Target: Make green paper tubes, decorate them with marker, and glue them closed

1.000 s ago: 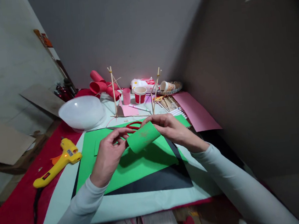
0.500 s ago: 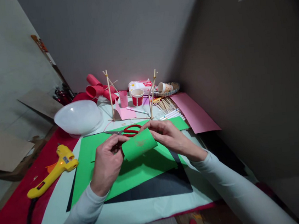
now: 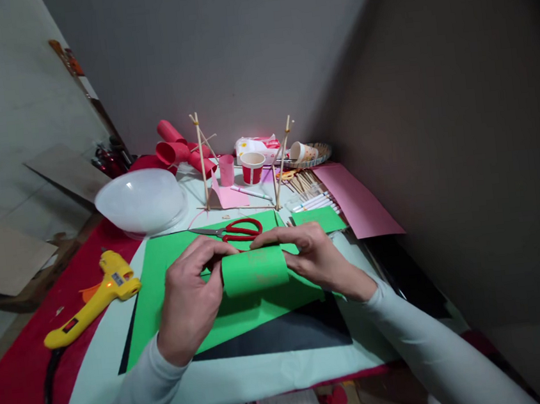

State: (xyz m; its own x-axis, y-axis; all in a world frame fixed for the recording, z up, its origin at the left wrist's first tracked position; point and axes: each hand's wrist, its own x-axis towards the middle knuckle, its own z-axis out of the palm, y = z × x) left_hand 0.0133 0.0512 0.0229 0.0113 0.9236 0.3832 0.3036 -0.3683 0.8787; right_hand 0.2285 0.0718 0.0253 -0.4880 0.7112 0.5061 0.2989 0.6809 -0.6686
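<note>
A rolled green paper tube (image 3: pixel 255 273) with faint brownish marks is held level between both hands. My left hand (image 3: pixel 193 295) grips its left end, thumb at the near side and fingers over the top. On the right end my right hand (image 3: pixel 322 259) is closed, its index finger lying along the upper edge. Below the tube lies a large green sheet (image 3: pixel 158 304) on a black sheet (image 3: pixel 284 332). Just beyond my fingers, red-handled scissors (image 3: pixel 239 229) rest on the green sheet. A smaller green piece of paper (image 3: pixel 322 219) lies past my right hand.
At left sits a yellow glue gun (image 3: pixel 97 294) with its cord, behind it a translucent bowl (image 3: pixel 142 202). Stick frames (image 3: pixel 202 164), a red-and-white cup (image 3: pixel 252 168) and red tubes (image 3: pixel 173 152) stand at the back. Pink paper (image 3: pixel 361 202) and several markers (image 3: pixel 311 203) lie at right.
The green tube has turned from a slant to nearly level. My right hand has lowered a little, and its fingers have shifted along the tube's upper edge.
</note>
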